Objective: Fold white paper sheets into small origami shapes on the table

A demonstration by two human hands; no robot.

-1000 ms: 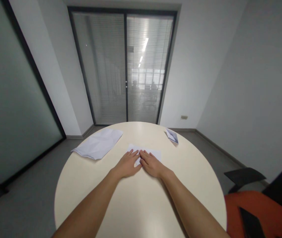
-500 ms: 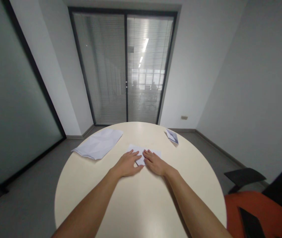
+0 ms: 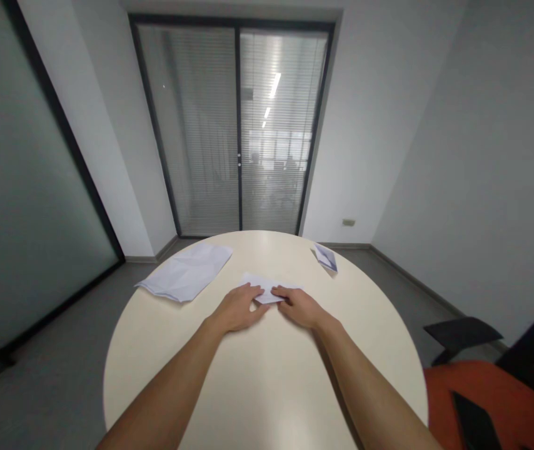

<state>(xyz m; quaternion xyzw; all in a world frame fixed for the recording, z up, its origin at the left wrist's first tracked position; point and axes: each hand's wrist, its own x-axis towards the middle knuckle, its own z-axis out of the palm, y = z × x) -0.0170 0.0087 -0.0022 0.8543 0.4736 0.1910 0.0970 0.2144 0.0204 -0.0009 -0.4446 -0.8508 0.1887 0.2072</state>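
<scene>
A folded sheet of white paper (image 3: 267, 296) lies near the middle of the round table, partly covered by my hands. My left hand (image 3: 241, 307) holds its left part, fingers on top and the thumb tip at the near edge, with a small gap showing between thumb and fingers. On the right part, my right hand (image 3: 301, 307) has its fingers bent over the paper and its thumb tucked low by the near edge. The far edge of the sheet shows beyond my fingertips.
A larger creased white sheet (image 3: 187, 270) lies on the table (image 3: 257, 387) at the far left. Near the far right rim rests a small folded paper (image 3: 326, 257). An orange chair (image 3: 492, 400) with black armrests stands right of the table.
My hands have gone from lying flat on the paper to bent fingers at its near side. The right fingers have drawn in, and the paper's near edge sits slightly farther from me.
</scene>
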